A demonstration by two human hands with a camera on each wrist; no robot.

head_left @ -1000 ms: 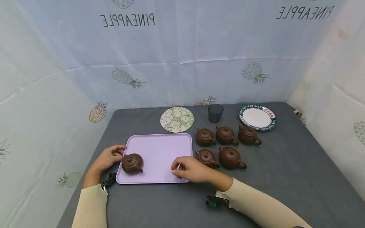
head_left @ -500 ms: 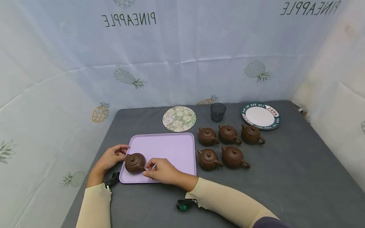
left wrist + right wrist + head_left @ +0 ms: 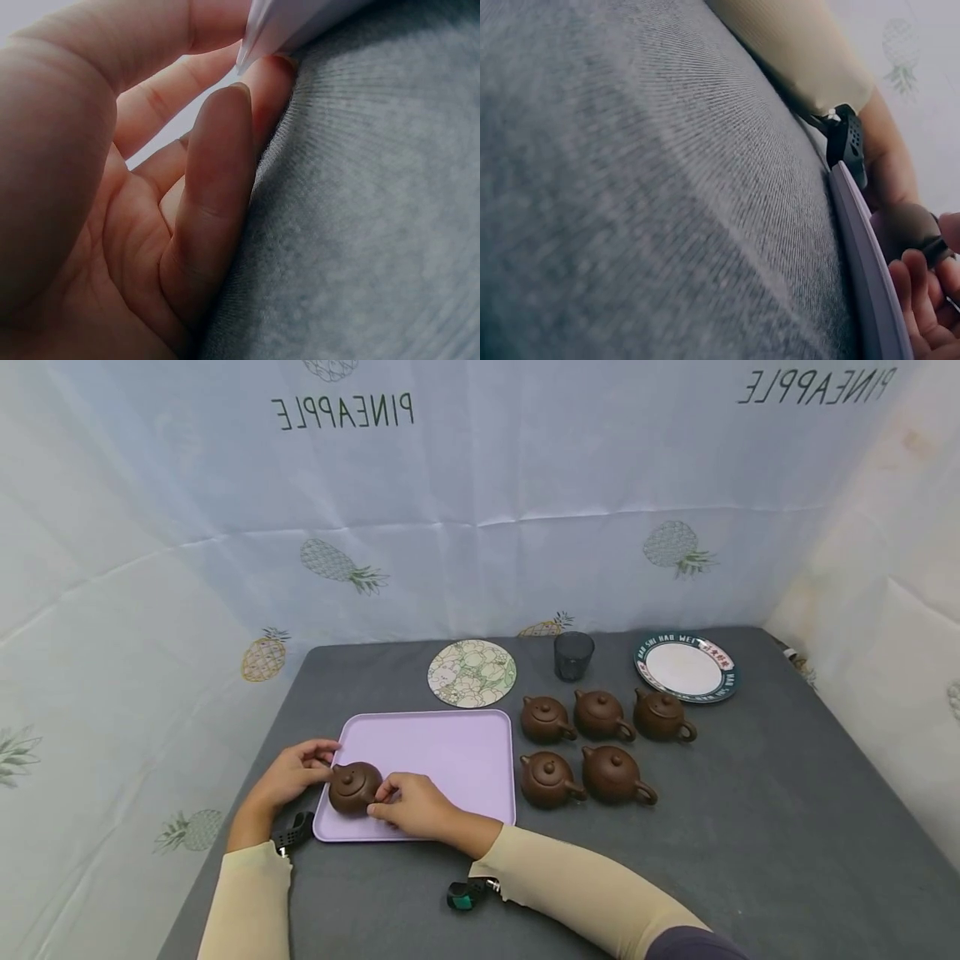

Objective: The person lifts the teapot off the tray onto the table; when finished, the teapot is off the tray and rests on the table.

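Observation:
A small brown teapot (image 3: 351,787) sits upright on the left part of a lilac tray (image 3: 442,747), its spout pointing left. My right hand (image 3: 420,808) pinches its handle between thumb and fingers. In the right wrist view, the teapot (image 3: 907,223) and fingers of my right hand (image 3: 919,304) show past the tray's edge (image 3: 866,259). My left hand (image 3: 294,772) rests at the tray's left rim, fingers loosely bent, with the thumb close to the spout. The left wrist view shows fingers of the left hand (image 3: 214,172) against the rim and the grey cloth.
Several more brown teapots stand in two rows right of the tray, among them a front one (image 3: 613,774). Behind are a round patterned mat (image 3: 472,673), a dark glass (image 3: 573,656) and a plate with a green rim (image 3: 684,667). Patterned curtains enclose the table.
My right hand has come left across the tray from its right side and taken hold of the teapot's handle. The left hand and the teapot stay in place.

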